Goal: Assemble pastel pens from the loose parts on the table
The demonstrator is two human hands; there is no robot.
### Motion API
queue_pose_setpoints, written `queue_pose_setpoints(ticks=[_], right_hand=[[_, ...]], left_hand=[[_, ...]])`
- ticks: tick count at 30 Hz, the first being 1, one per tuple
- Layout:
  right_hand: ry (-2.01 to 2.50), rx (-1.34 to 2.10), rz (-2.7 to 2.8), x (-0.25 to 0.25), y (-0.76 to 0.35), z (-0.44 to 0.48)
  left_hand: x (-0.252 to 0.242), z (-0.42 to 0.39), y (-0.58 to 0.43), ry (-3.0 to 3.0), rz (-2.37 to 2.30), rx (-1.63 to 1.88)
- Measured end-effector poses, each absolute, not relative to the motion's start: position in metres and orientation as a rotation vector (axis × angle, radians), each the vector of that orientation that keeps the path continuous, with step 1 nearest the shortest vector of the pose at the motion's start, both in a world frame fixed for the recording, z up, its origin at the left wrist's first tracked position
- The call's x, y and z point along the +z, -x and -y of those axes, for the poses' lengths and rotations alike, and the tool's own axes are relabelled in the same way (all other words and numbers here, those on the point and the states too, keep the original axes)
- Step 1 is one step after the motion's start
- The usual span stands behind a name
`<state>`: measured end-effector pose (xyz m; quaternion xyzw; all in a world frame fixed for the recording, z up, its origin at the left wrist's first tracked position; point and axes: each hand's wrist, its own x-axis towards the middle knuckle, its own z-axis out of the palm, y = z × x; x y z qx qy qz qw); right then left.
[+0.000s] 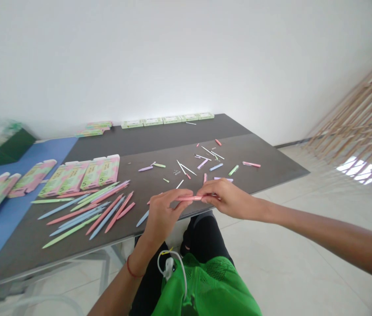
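A pink pen (pixel 193 198) lies level between my two hands, just above the table's front edge. My left hand (pixel 166 213) pinches its left end, and the fingers of my right hand (pixel 222 197) close on its right end. Partly hidden by my left hand is a blue pen piece (pixel 142 218). Beyond my hands lie loose pen parts: a purple barrel (pixel 202 164), a blue barrel (pixel 216 167), a green barrel (pixel 233 170), a pink barrel (pixel 251 164) and several thin white refills (pixel 188 169).
Assembled-looking pens (pixel 90 213) in several colours lie piled at the left. Behind them are flat pink-green boxes (pixel 95 171), and more boxes (pixel 172 119) line the table's back edge. A dark green bin (pixel 6 151) stands far left on a blue surface (pixel 60 147). Wooden slats (pixel 363 109) lean at the right.
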<state>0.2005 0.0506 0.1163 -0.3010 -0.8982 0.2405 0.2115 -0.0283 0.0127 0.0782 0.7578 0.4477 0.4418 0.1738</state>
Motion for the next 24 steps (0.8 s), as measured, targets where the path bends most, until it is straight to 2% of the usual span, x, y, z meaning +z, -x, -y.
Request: queue_pose_setpoints(ticks=[7,12,24], right_hand=[[0.899,0.654,2.43,0.113,-0.201,-0.049],[0.869,0.597,2.476,0.111,-0.204,-0.05],[0.89,0.563,2.487,0.113,-0.206,-0.047]], left_hand=[[0.086,-0.016,0.037,-1.996,-1.23,1.209],[0.094,-0.015,0.043,-2.069,-1.321,0.988],[0.094,-0.019,0.041,-2.012,-1.165,1.05]])
